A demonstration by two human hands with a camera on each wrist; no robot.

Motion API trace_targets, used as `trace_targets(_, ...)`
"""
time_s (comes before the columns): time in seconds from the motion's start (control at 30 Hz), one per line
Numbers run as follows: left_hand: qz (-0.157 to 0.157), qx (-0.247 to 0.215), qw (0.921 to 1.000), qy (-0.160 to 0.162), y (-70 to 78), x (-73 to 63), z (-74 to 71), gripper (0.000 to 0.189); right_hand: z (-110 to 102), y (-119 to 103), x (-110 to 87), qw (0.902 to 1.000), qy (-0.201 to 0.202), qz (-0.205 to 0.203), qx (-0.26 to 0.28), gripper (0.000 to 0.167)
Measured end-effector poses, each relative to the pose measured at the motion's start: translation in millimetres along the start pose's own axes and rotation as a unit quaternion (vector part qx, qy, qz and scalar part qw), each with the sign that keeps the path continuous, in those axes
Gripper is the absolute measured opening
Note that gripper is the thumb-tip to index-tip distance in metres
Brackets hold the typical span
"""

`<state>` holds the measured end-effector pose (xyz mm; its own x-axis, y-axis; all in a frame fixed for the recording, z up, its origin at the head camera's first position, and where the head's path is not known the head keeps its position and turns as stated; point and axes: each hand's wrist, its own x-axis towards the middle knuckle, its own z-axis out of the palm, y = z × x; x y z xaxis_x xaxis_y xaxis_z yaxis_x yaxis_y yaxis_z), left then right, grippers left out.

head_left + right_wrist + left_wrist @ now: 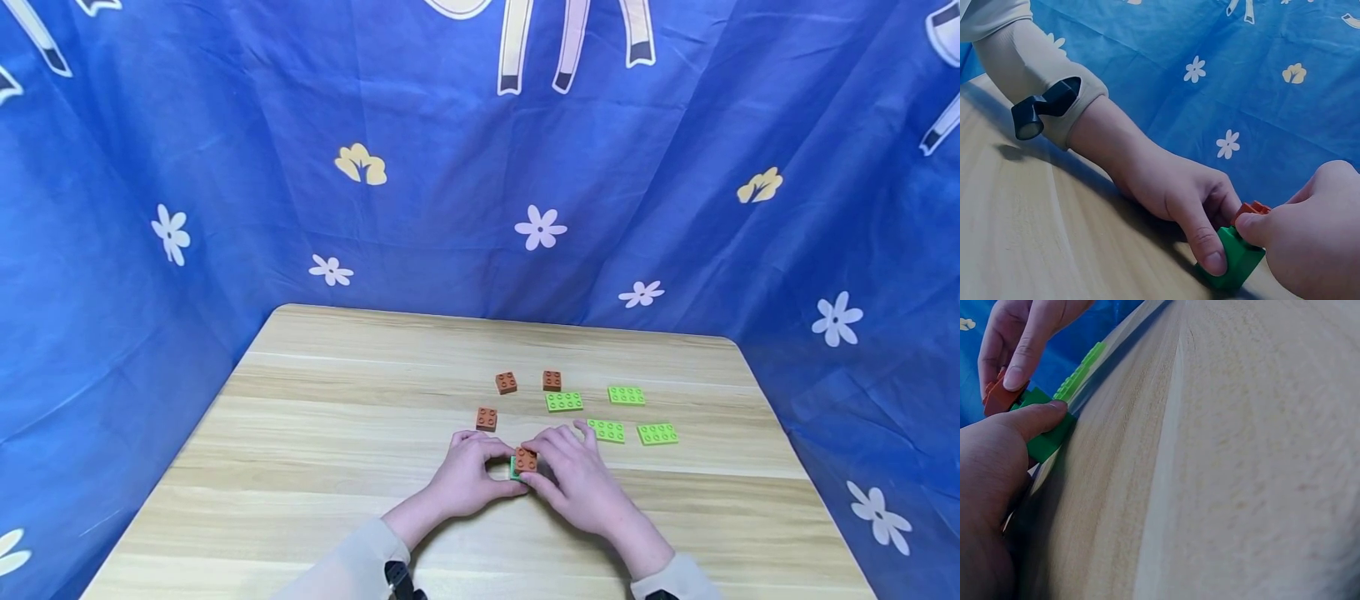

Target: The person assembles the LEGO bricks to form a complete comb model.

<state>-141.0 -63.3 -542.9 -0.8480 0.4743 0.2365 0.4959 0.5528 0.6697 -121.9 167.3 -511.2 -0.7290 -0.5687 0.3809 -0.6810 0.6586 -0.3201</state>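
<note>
My left hand (pixel 467 475) grips a green building block (pixel 1242 262) at the front middle of the table, thumb on the near side and fingers on the far side. My right hand (pixel 577 479) pinches a reddish-brown four-stud brick (pixel 525 460) between thumb and fingers. This brick sits right at the top of the green block, hiding most of it in the head view. In the left wrist view the brown brick looks offset from the green block, with a bit of the block's top showing between them.
Behind the hands lie three more brown bricks, one nearest the left hand (pixel 487 419), another farther back (pixel 506 382) and a third (pixel 552 381) beside it. Several flat light-green eight-stud bricks (pixel 657 434) lie to the right. A blue patterned cloth (pixel 450 208) surrounds the wooden table (pixel 300 467).
</note>
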Motion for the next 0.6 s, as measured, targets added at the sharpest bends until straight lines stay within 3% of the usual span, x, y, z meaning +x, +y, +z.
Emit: trace_targets(0.6,0.006,0.007,1.0,0.003,-1.9,0.1,1.1,0.035,2.7,-1.2,0.4,0.9996,-0.025,-0.001,0.013,0.037)
